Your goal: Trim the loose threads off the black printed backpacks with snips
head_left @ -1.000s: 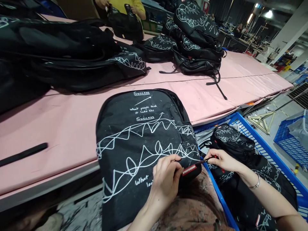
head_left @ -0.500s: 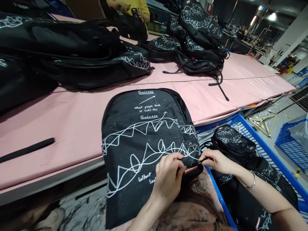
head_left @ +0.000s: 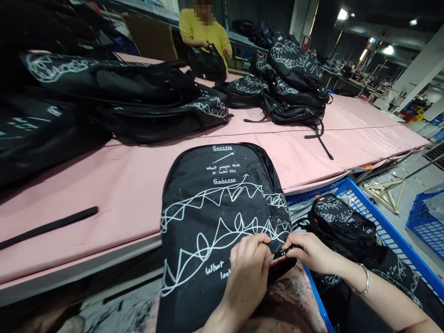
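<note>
Two bare hands work at the lower right corner of a black backpack (head_left: pixel 211 212), which leans on the near edge of a pink-covered table (head_left: pixel 138 180), its lower part over the person's lap. The left hand (head_left: pixel 248 268) has its thumb and fingers pinched on the backpack's edge, just beside a red label (head_left: pixel 278 261). The right hand (head_left: pixel 308 249), with a bracelet (head_left: pixel 366 280) at the wrist, pinches a small dark piece (head_left: pixel 283 253) dotted with white at that corner; what it is cannot be told. White scribbled lines and the word "Success" mark the backpack's front. A loose black strap (head_left: pixel 52 226) lies on the table to the left, and a stack of backpacks (head_left: pixel 294 88) stands farther back. Right of the table, a blue crate (head_left: pixel 388 233) holds more bags (head_left: pixel 343 222). Across the table, a person in a yellow top (head_left: pixel 203 30) handles a dark bag (head_left: pixel 208 64).
</note>
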{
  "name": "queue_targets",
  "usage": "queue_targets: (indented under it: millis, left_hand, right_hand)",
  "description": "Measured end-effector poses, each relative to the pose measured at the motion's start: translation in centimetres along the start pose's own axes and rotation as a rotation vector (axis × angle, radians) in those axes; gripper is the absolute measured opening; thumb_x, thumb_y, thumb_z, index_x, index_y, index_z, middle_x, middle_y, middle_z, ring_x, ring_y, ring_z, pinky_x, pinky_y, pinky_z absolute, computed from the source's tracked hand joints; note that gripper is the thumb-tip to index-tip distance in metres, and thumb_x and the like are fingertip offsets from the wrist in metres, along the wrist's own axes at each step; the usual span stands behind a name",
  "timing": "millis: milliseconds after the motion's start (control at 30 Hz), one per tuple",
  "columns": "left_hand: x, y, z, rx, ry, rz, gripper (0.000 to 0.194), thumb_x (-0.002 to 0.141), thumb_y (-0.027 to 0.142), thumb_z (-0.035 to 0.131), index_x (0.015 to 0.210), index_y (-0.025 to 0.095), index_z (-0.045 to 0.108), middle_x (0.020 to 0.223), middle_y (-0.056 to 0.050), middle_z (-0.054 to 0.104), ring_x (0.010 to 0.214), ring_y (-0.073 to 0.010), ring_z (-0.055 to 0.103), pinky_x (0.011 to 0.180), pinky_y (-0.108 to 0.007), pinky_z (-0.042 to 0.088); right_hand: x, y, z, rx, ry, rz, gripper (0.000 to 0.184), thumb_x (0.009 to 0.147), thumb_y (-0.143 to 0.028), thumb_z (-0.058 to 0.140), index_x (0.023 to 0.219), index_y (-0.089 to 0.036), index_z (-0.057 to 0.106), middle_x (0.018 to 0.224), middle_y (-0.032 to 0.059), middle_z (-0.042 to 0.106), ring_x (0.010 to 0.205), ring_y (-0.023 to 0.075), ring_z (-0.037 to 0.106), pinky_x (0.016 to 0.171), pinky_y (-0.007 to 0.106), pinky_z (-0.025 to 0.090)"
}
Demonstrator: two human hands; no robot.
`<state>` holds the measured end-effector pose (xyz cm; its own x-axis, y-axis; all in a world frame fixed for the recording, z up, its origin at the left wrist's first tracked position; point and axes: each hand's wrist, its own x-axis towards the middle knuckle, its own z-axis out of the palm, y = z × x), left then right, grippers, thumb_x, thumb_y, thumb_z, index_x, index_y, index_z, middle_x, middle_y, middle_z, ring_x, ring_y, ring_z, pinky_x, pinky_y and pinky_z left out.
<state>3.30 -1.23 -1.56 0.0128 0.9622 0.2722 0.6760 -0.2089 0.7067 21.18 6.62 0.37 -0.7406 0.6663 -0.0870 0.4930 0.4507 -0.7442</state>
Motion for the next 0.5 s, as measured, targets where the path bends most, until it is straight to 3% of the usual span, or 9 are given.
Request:
queue_targets:
  millis: [133,233,300,367,433,500]
  left_hand:
    - [-0.3,0.6,-1.5,-0.185,-0.03,0.042,0.019,0.087,0.018,0.038,0.073,0.018,0.05,0.098,-0.007,0.055,0.093,-0.0216,0.048,0.082,-0.038,0.035]
    - [-0.3,0.0,-4.9,-0.443,-0.126,0.029,0.018,0.088,0.026,0.041,0.075,0.019,0.05,0.096,-0.005,0.053,0.088,-0.0177,0.051,0.077,-0.029,0.039]
    - [0.0,-1.7,-8.1,-0.551,-0.147,-0.022,0.021,0.088,0.032,0.043,0.074,0.018,0.052,0.092,-0.005,0.054,0.082,-0.017,0.052,0.074,-0.027,0.041]
    - [0.6,-4.8,-11.4,-0.595,-0.043,-0.1,0.029,0.086,0.039,0.044,0.07,0.017,0.053,0.085,-0.005,0.055,0.074,-0.0167,0.052,0.068,-0.026,0.042]
    - [1.4,-8.8,-14.4,-0.53,0.144,-0.305,0.034,0.084,0.045,0.043,0.069,0.017,0.055,0.073,-0.005,0.054,0.07,-0.0178,0.052,0.067,-0.028,0.042]
    - [2.5,-13.0,-16.7,-0.382,0.401,-0.455,0.027,0.068,0.044,0.059,0.067,0.017,0.055,0.088,-0.008,0.056,0.084,-0.0218,0.052,0.075,-0.03,0.042]
  right_hand:
    - [0.2,0.0,0.2,0.014,0.023,-0.033,0.007,0.081,-0.013,0.054,0.082,-0.019,0.059,0.079,0.0002,0.059,0.077,0.015,0.053,0.071,0.025,0.038]
    - [0.7,0.7,-0.4,0.123,0.037,-0.002,0.006,0.082,-0.018,0.052,0.085,-0.018,0.058,0.079,0.0002,0.058,0.077,0.0152,0.052,0.07,0.026,0.037]
    - [1.7,1.8,-1.1,0.244,0.073,0.024,0.01,0.084,-0.025,0.051,0.088,-0.018,0.057,0.081,0.0006,0.056,0.076,0.0151,0.051,0.07,0.026,0.037]
    - [3.4,3.1,-1.8,0.365,0.113,0.023,0.018,0.084,-0.033,0.05,0.093,-0.018,0.055,0.084,0.0013,0.055,0.078,0.0152,0.049,0.072,0.026,0.038]
    - [6.3,4.5,-2.3,0.444,0.162,0.011,0.028,0.08,-0.041,0.055,0.094,-0.017,0.055,0.084,0.0017,0.054,0.079,0.0158,0.05,0.072,0.026,0.039]
    - [10.0,5.5,-2.5,0.5,0.263,0.074,0.037,0.07,-0.048,0.064,0.086,-0.015,0.056,0.076,0.0008,0.054,0.073,0.0153,0.05,0.066,0.025,0.04]
